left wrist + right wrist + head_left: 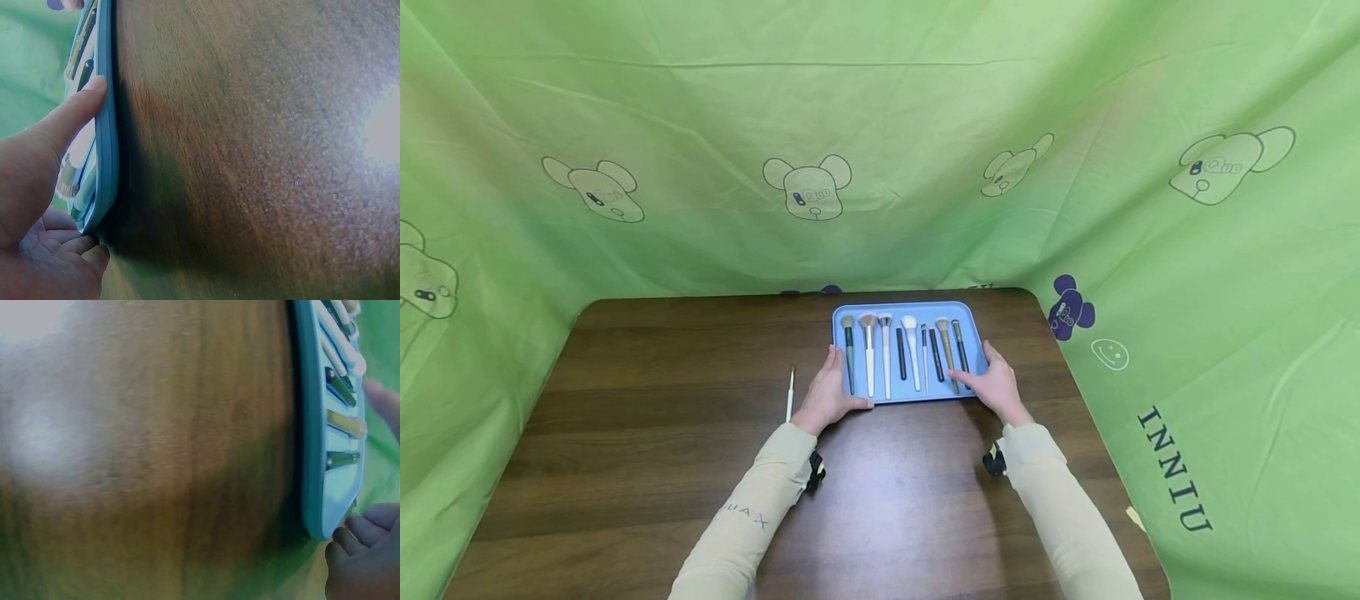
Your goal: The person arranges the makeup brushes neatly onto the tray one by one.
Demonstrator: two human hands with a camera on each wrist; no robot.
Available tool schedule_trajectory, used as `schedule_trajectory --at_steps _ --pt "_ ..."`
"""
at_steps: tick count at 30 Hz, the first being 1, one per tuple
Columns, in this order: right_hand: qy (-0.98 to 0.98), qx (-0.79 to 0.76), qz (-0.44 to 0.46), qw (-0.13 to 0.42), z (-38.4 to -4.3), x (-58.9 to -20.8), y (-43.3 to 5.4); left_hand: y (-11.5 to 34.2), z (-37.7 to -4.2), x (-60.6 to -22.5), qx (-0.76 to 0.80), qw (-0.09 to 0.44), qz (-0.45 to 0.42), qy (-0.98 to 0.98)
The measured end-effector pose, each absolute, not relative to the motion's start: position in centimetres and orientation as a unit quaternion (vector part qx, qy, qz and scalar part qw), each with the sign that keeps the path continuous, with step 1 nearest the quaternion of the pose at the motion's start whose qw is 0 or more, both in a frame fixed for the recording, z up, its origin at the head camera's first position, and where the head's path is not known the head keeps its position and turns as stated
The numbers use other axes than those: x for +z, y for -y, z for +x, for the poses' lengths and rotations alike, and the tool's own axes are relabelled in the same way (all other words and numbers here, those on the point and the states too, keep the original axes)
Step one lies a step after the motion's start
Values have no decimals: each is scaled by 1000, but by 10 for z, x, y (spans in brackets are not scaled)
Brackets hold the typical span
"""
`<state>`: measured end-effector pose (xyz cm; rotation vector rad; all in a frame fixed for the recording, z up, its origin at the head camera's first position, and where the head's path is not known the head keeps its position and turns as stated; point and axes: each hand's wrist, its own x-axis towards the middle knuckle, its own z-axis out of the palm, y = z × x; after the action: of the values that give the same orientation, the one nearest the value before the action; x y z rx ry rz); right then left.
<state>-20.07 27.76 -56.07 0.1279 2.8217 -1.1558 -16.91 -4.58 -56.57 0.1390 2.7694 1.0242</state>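
A light blue tray point(936, 397) holds several makeup brushes side by side, bristles toward the far edge. My left hand point(829, 395) grips its near left corner. In the left wrist view, the thumb point(94, 87) lies on the tray's rim point(107, 144) and the other fingers curl at the corner. At the right side, my right hand point(996, 387) holds the tray, its thumb reaching over the rightmost brushes. The right wrist view shows curled fingers point(359, 534) at the tray's corner point(320, 528), with the thumb raised above the brushes.
A thin white brush point(790, 393) lies alone on the brown wooden table point(662, 400), left of my left hand. Green printed cloth point(880, 108) hangs behind and along both sides of the table. The tray sits near the back edge.
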Motion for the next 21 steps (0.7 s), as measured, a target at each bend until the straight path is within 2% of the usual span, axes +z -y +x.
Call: schedule_trajectory --at_steps 5,21 --pt "-922 -379 5 76 -194 -568 -279 45 -169 -565 345 93 46 -933" --pt "-939 -333 -21 76 -189 -575 -277 45 -170 -566 342 92 44 -934"
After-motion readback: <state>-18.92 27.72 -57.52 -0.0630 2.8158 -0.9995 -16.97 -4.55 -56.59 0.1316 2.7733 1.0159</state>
